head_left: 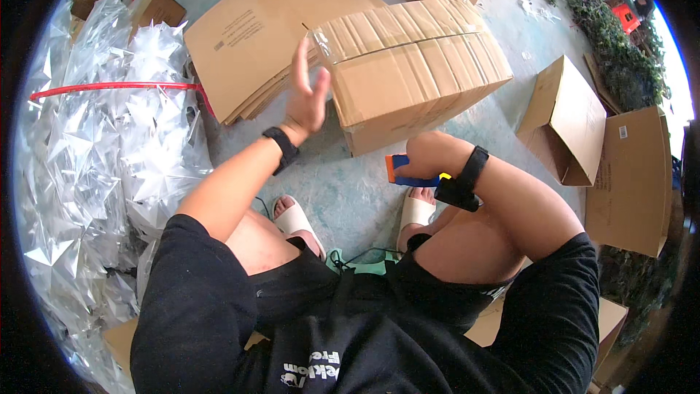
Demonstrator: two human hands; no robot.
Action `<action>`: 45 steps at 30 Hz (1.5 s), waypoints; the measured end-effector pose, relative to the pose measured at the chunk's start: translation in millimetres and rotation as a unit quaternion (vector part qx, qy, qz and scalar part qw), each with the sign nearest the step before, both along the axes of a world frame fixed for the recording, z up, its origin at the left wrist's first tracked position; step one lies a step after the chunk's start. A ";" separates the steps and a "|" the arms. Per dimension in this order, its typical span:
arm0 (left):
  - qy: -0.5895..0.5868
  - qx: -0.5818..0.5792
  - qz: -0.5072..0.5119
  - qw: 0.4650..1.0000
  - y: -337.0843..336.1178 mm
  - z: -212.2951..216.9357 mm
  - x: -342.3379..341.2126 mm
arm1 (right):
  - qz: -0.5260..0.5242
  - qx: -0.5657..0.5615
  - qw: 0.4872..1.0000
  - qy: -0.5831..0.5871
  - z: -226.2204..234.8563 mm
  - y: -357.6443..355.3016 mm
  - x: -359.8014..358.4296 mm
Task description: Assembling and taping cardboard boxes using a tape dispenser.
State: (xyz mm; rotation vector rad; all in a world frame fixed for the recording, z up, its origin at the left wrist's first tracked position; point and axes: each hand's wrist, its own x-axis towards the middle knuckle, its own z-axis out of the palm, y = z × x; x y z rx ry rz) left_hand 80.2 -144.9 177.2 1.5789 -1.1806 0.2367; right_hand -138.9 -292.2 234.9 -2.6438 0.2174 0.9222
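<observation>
A closed cardboard box (415,66) lies on the floor in front of me, with clear tape along its top seam and over its left end. My left hand (307,98) is open at the box's left end, thumb and fingers apart, nothing in it; whether it touches the cardboard I cannot tell. Nearer to me, just off the box's near side, my right hand (430,157) is closed around a blue and orange handheld tool (399,169). Its orange end points left. The fingers and wrist hide much of the tool, so its exact kind does not show.
Flattened cartons (251,33) are stacked behind my left hand. Silver star decorations (157,131) in clear plastic fill the left side, crossed by a red strip (117,87). An open carton (565,120) and another carton (631,182) stand at the right, near green garlands (616,44).
</observation>
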 end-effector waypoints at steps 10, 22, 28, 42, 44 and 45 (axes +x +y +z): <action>0.228 0.147 0.053 0.961 -38.8 -2.1 20.9 | -0.028 0.005 0.999 0.015 5.7 -15.1 -24.4; 0.518 -0.028 -0.154 0.841 -46.0 13.2 26.0 | -0.046 0.022 0.998 0.023 8.4 -25.1 -43.4; 0.511 0.058 -0.034 0.857 -47.1 13.7 40.9 | -0.045 0.032 0.998 0.018 11.4 -23.0 -37.5; 0.391 0.270 0.039 0.879 -64.4 20.3 84.0 | -0.026 0.026 0.999 -0.011 4.5 -21.2 -33.4; 0.449 0.173 0.024 0.877 -69.0 17.4 78.2 | -0.037 0.031 0.999 -0.019 8.7 -19.5 -34.2; 0.473 0.150 -0.003 0.868 -69.6 19.0 72.6 | -0.045 0.028 0.999 -0.011 5.2 -19.3 -34.6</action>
